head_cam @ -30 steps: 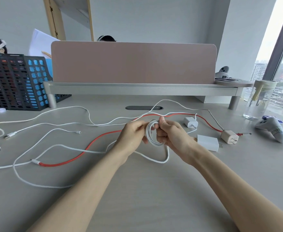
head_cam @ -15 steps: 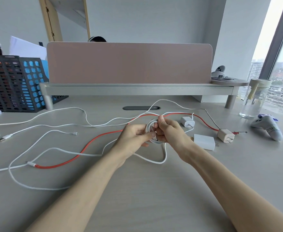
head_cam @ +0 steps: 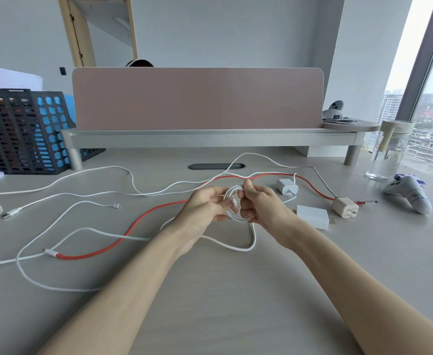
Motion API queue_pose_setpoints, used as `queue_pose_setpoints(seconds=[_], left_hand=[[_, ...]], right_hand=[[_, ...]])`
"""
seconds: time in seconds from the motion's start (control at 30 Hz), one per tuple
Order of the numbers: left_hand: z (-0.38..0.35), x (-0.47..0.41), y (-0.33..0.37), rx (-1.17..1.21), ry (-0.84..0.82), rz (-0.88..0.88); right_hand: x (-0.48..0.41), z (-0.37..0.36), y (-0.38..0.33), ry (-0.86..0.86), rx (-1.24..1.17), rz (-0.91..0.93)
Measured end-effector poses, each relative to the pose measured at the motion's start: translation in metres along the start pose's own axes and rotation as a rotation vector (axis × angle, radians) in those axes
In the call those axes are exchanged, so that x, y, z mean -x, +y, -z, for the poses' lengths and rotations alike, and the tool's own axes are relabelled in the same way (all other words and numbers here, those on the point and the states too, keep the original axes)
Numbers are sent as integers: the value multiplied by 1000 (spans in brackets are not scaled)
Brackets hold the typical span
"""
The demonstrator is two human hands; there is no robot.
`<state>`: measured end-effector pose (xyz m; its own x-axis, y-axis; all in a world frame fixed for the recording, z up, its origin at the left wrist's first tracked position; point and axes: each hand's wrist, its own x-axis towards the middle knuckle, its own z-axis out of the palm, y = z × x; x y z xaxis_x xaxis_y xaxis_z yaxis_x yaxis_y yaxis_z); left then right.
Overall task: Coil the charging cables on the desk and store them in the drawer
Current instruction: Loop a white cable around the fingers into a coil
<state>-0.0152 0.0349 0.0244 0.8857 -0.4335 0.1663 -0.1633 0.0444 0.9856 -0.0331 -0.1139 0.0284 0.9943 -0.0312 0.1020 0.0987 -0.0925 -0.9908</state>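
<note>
In the head view the only lettering is a green mark on the game controller (head_cam: pixel 412 193) at the far right, too blurred to read. Over the desk (head_cam: pixel 223 290), the left hand (head_cam: pixel 205 206) pinches one side of the white cable coil (head_cam: pixel 232 190). The right hand (head_cam: pixel 259 203) grips the other side, thumb up, so the coil stands between them. Its loose tail loops on the desk under the right wrist, near the red cable (head_cam: pixel 146 216).
</note>
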Motion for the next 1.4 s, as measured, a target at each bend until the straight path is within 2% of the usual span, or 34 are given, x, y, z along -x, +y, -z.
queue_pose_setpoints(seconds=[0.13, 0.23, 0.4, 0.57, 0.63, 0.77, 0.93, 1.17, 1.27, 1.4], left_hand=[[2, 0, 2, 61, -42, -15], [0, 4, 5, -28, -45, -96], [4, 3, 0, -477, 142, -376], [6, 1, -1, -650, 323, -644], [5, 1, 0, -619, 355, -606], [6, 2, 2, -480, 357, -417], [5, 1, 0, -399, 295, -368], [1, 1, 4, -128, 258, -194], [-1, 0, 3, -158, 315, -202], [4, -3, -2, -369, 417, -242]], right_hand=[[0, 2, 2, -5, -10, -8], [-1, 2, 2, -18, -23, 2], [3, -3, 4, -68, 28, 24], [5, -7, 3, -48, 101, 39], [7, -11, 4, -46, 206, 68], [12, -15, 5, -103, 307, 104], [25, -18, -5, -175, 553, 119], [17, -13, -1, -209, 466, 160], [13, -13, 4, -219, 461, 167], [11, -10, 7, -206, 456, 184]])
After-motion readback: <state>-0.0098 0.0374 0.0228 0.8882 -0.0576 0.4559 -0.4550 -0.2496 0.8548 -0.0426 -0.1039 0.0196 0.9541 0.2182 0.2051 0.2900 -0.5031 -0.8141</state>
